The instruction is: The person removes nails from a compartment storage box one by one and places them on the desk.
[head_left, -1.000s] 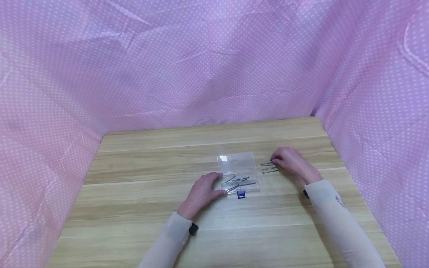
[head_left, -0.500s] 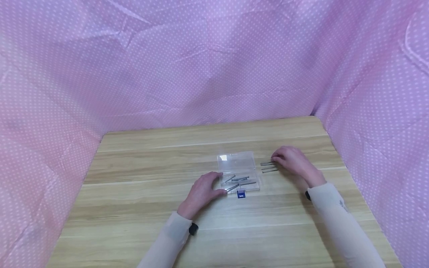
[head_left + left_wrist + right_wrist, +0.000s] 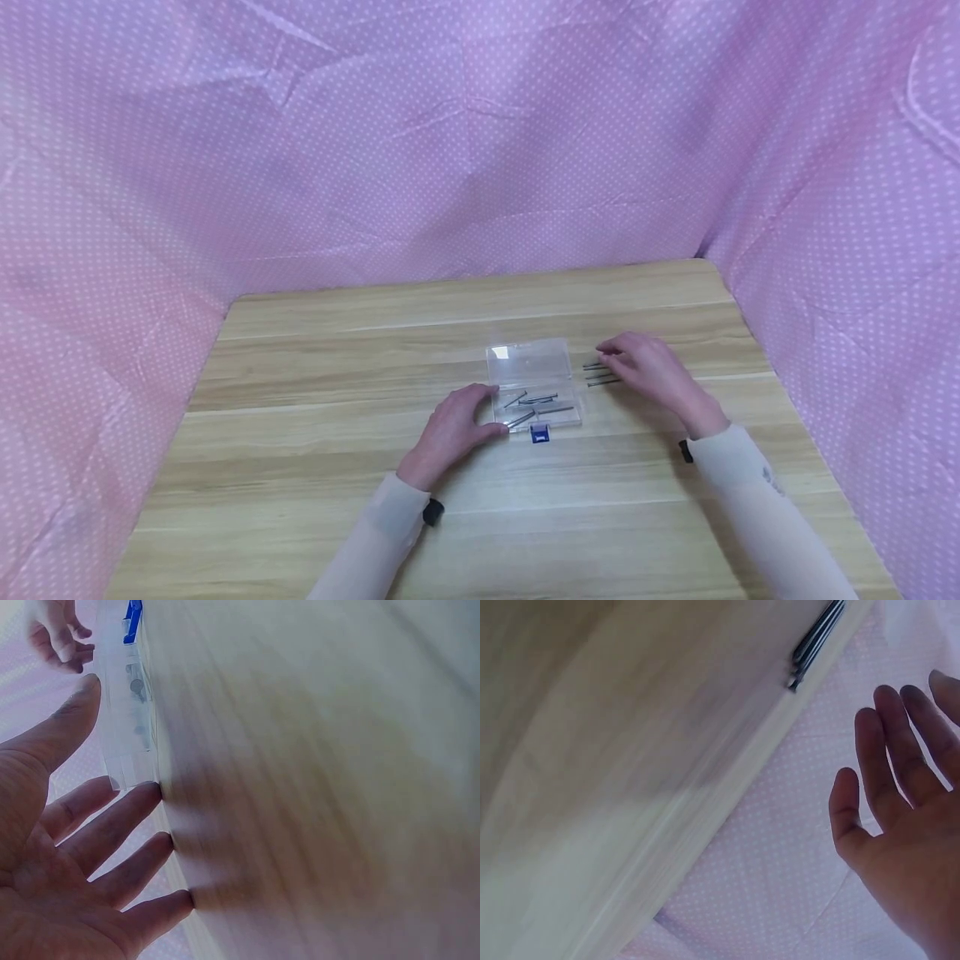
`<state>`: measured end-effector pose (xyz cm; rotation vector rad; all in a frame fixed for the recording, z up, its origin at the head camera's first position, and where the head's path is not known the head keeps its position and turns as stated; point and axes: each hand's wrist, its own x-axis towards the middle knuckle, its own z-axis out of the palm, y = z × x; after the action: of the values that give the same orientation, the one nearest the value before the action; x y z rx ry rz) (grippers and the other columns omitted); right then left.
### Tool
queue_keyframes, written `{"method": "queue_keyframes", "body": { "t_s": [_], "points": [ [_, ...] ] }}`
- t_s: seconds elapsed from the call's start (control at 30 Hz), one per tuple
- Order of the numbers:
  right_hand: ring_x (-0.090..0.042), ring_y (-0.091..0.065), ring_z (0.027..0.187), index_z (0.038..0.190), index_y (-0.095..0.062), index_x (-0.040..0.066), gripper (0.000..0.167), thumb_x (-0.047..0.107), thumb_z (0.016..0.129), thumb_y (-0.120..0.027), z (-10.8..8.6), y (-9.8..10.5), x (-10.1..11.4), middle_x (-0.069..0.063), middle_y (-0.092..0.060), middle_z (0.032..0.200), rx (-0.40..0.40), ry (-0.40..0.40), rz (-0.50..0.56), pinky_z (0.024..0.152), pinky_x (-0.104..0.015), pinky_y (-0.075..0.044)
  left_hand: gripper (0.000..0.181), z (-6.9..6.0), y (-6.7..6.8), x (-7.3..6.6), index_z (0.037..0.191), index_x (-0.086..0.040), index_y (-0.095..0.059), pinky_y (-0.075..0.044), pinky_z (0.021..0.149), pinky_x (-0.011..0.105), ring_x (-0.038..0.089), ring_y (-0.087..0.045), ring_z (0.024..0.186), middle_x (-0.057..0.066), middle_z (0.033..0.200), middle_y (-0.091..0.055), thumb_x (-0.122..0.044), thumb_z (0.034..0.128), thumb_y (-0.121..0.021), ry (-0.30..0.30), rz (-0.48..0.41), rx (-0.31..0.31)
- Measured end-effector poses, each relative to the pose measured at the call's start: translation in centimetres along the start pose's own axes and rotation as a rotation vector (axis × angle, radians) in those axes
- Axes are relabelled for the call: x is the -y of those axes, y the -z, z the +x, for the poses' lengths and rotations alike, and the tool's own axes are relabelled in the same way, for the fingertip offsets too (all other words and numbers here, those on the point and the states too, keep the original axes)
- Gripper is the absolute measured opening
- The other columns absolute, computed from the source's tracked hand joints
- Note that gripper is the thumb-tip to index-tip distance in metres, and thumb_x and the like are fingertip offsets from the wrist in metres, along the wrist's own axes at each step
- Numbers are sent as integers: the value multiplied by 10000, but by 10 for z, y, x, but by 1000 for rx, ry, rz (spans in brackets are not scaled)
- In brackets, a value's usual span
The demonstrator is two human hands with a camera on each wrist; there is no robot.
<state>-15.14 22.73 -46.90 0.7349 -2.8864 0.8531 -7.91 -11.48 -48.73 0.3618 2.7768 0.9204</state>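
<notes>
A clear plastic box (image 3: pixel 576 423) lies with its lid (image 3: pixel 536 362) folded back on the table. Inside it are several long, thin metal rods with small heads (image 3: pixel 555 409), like nails or screws. At its left side my left hand (image 3: pixel 453 429) rests with thumb and forefinger against the box; in the left wrist view its other fingers (image 3: pixel 142 866) are spread, tips on the table. To the right of the box, several similar rods (image 3: pixel 602 382) lie side by side. My right hand (image 3: pixel 648 371) hovers just over them, fingers loosely extended in the right wrist view, holding nothing.
A blue latch (image 3: pixel 540 433) sticks out from the box's front edge. The wooden table (image 3: pixel 300 467) extends around both arms. Pink dotted cloth (image 3: pixel 450 167) hangs behind the table and along its sides. Each wrist carries a black band (image 3: pixel 432 512).
My right hand has shifted slightly left over the loose rods, and its fingers have lifted and spread from them. My left hand and the box stay where they were.
</notes>
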Motion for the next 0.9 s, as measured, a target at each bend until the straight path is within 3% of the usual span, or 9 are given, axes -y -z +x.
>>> {"method": "queue_keyframes", "body": {
  "t_s": [0.53,0.9],
  "points": [
    [-368,-662,1003,1038,-763,35,183,86,870,-814,-4,-22,29,-144,-707,1066,-185,177,-44,885,-581,-521,675,-1,0,-1,1395,-99,-623,-457,1094,520,331,-574,1300,96,1378,-647,-396,837,-862,3,-4,0],
    [-320,-645,992,994,-776,63,171,127,852,-846,-2,-35,52,-101,-720,1018,-115,185,-25,871,-513,-506,674,-2,1,-2,1400,-96,-617,-448,1102,529,339,-563,1314,107,1393,-636,-395,844,-856,-6,5,3]
  ]
}}
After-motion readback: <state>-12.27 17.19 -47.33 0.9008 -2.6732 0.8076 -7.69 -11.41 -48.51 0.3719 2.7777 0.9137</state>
